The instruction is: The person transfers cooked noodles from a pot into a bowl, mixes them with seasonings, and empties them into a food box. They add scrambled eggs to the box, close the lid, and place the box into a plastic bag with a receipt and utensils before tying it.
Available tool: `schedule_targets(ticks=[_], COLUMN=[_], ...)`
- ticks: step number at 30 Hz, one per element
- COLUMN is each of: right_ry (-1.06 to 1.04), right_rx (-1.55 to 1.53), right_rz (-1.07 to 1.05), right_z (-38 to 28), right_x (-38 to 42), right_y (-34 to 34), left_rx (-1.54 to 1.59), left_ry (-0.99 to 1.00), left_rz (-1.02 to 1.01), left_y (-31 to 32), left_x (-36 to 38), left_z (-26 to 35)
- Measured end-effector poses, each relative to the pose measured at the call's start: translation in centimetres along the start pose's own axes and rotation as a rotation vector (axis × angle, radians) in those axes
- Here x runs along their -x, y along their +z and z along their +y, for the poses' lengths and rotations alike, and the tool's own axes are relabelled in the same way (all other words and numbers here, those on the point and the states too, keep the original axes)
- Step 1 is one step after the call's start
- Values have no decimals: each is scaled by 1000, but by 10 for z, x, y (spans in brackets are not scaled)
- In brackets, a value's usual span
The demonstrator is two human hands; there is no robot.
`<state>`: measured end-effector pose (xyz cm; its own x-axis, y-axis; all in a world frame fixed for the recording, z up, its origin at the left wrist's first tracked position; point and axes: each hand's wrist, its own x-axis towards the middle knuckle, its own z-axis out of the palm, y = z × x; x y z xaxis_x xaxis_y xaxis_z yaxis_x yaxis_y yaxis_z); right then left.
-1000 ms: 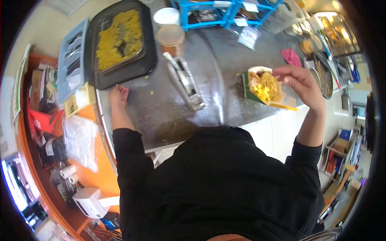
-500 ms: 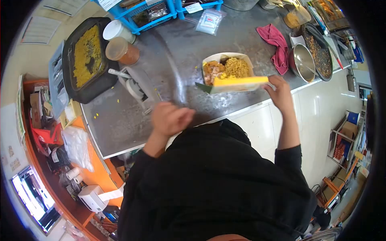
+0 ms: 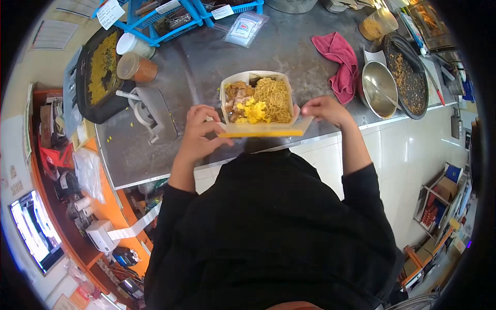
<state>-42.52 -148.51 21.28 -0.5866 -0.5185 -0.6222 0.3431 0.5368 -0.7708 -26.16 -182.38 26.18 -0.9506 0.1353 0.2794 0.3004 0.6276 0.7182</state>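
Observation:
A paper takeaway box (image 3: pixel 289 93) stands on the steel table near its front edge, its lid folded down toward me with a yellow outer face. Inside lie noodles (image 3: pixel 272 99), scrambled egg (image 3: pixel 253 110) and pieces of meat (image 3: pixel 237 95). With curled fingers and thumb, my left hand (image 3: pixel 200 133) grips the left corner of the lid. On the opposite side, my right hand (image 3: pixel 328 111) pinches the lid's right flap between thumb and fingers.
Left of the box are a tape dispenser (image 3: pixel 155 116), a lidded tub (image 3: pixel 137 68) and a dark tray of yellow food (image 3: pixel 102 64). A red cloth (image 3: pixel 341 62), a metal bowl (image 3: pixel 380 88) and a black pan (image 3: pixel 408 77) lie to the right. Blue baskets (image 3: pixel 178 31) stand behind.
My left hand has come from away from the box to the lid's left corner. The lid has swung down toward me, uncovering more food, and the view has shifted.

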Motion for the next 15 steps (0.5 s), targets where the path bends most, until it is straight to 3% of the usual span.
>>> schedule_targets(ticks=[2, 5, 8, 11, 14, 15], right_ry=[94, 0, -147, -303, -182, -124], right_rx=[120, 463, 570, 765, 842, 733], right_rz=[-249, -341, -348, -312, -388, -381], right_z=[-6, -15, -21, -34, -49, -47], right_x=[-16, -32, -29, -19, -28, -37], right_y=[-1, 9, 9, 14, 13, 10], left_rx=[205, 626, 248, 212, 376, 366], left_ry=[-90, -284, -640, -588, -659, -680], left_rz=[-113, -173, -44, -188, -456, -480], left_y=[-6, -14, -11, 10, 23, 23], left_x=[-1, -6, -47, -66, -78, -79], left_z=[-1, -46, -49, -82, -91, -91])
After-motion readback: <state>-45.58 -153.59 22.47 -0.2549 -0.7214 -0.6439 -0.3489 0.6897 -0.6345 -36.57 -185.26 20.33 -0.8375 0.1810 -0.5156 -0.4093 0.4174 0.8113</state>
